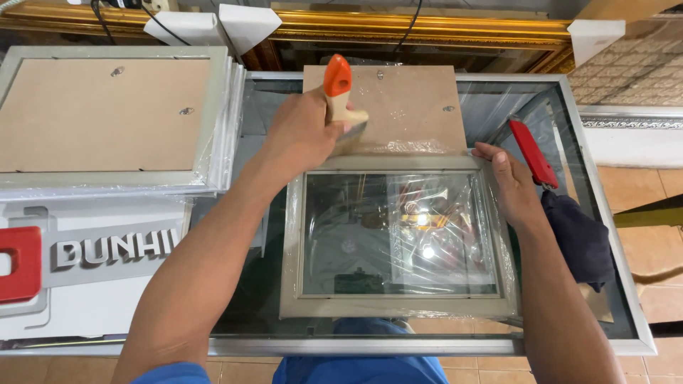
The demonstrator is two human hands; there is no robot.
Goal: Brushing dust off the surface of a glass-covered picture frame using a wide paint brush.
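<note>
Left hand [302, 131] gripped a brush [341, 107] at upper centre. Right hand [509, 185] lay flat, fingers spread, on the frame's [398, 306] right edge. Backing board [388, 107] lay just above. Stacked frames [114, 114] crowded upper left; red tool [533, 153] and dark cloth [580, 238] right.

A stack of wrapped frames [114, 117] lies at the glass table's [605, 284] left edge; a red-handled tool [532, 153] and dark cloth [583, 238] lie along its right edge.

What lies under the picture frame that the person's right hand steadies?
Under the picture frame lies the glass table; blue clothing shows through below. The frame's border hides the glass it rests on.
</note>
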